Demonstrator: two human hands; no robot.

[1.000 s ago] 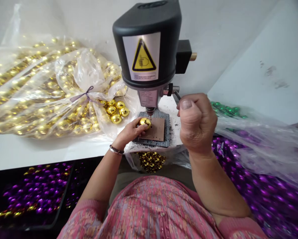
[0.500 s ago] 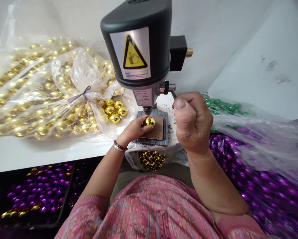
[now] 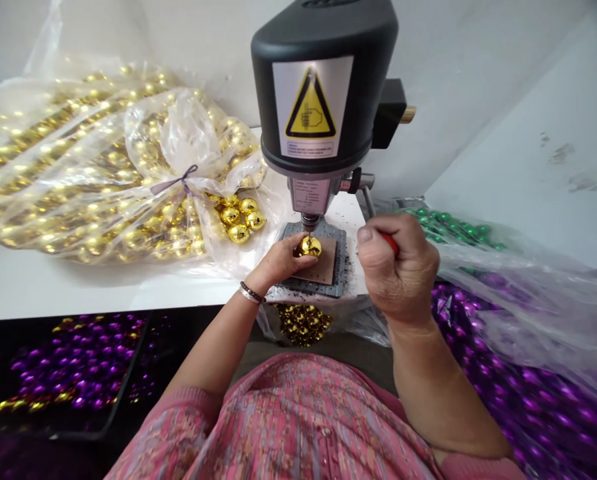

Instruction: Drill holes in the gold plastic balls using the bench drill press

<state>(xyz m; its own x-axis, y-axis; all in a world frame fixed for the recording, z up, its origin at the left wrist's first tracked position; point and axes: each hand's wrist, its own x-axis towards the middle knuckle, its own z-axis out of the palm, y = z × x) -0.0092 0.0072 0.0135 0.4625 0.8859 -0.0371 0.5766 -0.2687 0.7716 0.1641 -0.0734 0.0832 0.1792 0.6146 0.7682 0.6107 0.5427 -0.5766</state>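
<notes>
A small black bench drill (image 3: pixel 323 93) stands on the white table (image 3: pixel 78 287). My left hand (image 3: pixel 278 261) pinches a gold ball (image 3: pixel 310 246) on the brown pad of the drill's base plate (image 3: pixel 336 277), right under the drill bit, which touches the ball's top. My right hand (image 3: pixel 396 270) is a fist closed round the drill's feed lever, whose red grip (image 3: pixel 391 243) shows above my fingers.
A big clear bag of gold balls (image 3: pixel 93 167) lies on the table to the left, a few loose at its mouth. Another bag of gold balls (image 3: pixel 302 323) hangs below the table edge. Purple balls fill a tray (image 3: pixel 73 363) at left and a bag (image 3: pixel 508 373) at right; green ones (image 3: pixel 448 223) lie behind.
My right hand has pulled the lever down, and the drill bit has come down onto the gold ball. My left hand slid the ball under the bit.
</notes>
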